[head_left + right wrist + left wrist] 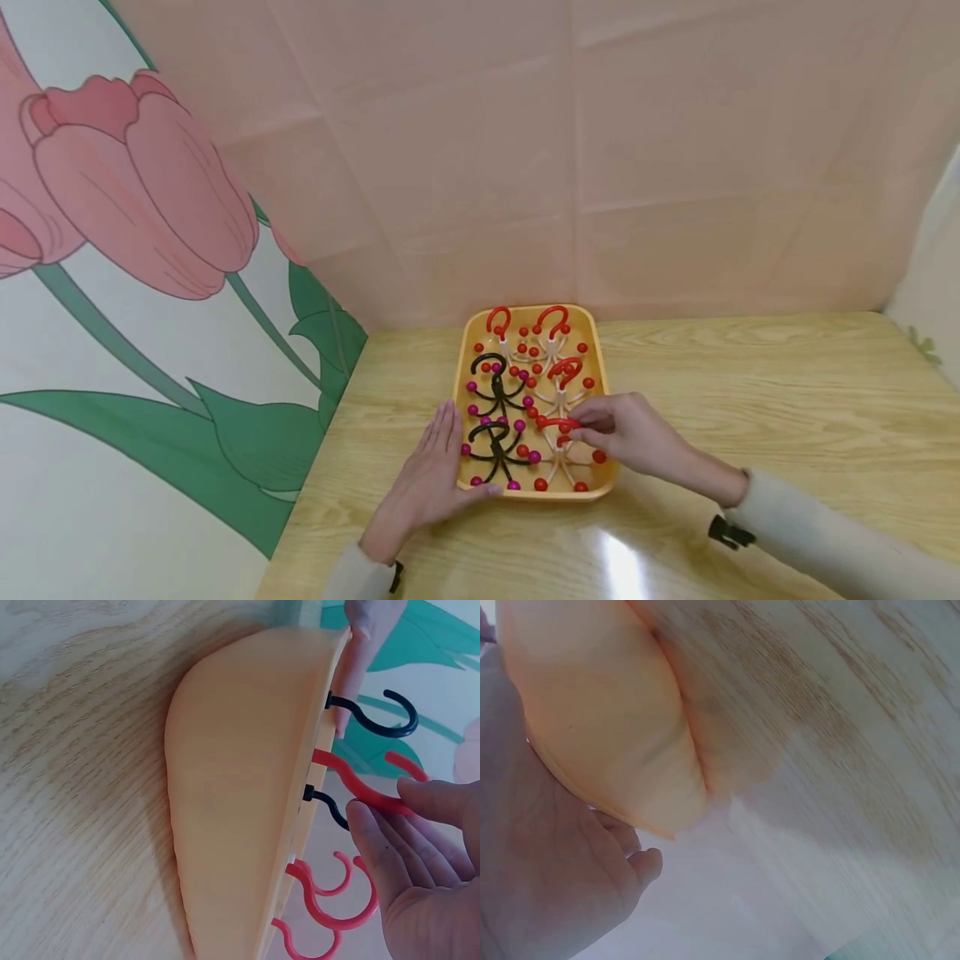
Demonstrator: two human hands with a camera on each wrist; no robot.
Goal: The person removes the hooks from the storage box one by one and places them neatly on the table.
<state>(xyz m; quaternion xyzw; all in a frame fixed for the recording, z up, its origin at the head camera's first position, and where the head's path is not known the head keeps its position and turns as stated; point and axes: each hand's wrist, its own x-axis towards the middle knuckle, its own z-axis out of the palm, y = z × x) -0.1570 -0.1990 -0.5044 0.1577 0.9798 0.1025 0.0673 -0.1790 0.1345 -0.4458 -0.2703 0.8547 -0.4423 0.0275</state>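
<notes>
A yellow-orange tray (540, 495) holds several small hook-topped pieces with splayed arms ending in balls. Two are black hooked pieces (498, 392) with magenta balls, in its left part. Others have white arms, red balls and red hooks (555, 321). With thumb and fingertips my right hand (633, 433) pinches the nearest red hook (367, 793) at the tray's right front. My left hand (427, 479) lies along the tray's left side, fingers straight, its thumb at the front rim. In the left wrist view, that hand (562, 862) touches the tray's outer wall (622, 727).
The tray stands on a wood-grain table (750, 392). Behind the table a pinkish sheet (600, 167) covers the wall. On the left is a wall with painted tulips (142, 183). A bright reflection shows on the tabletop in front.
</notes>
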